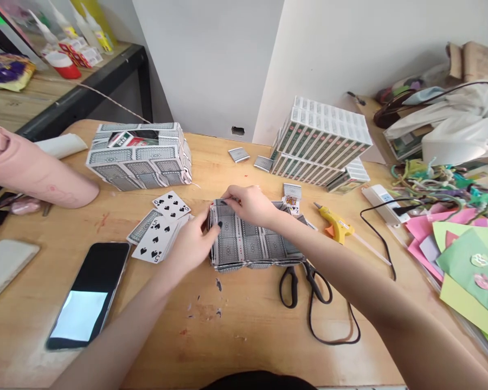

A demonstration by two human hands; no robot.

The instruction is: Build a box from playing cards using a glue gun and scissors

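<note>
Phone (91, 292) lay toward the table's (244, 336) near-left corner while, midway between front and back edges, the left hand (197, 238) clasped the card box (250, 246) by its left end and the right hand (250, 203) pinched its far-left rim, where light, even pressure seemed wisest.

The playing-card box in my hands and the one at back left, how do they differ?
The held box is open across its top; the back-left box has a covered top with a cutout. The held box's card lining shows, while green and red printing shows inside the back-left box. The left hand and right hand touch the held box; the back-left box stands untouched. Both show patterned grey card backs.
</note>
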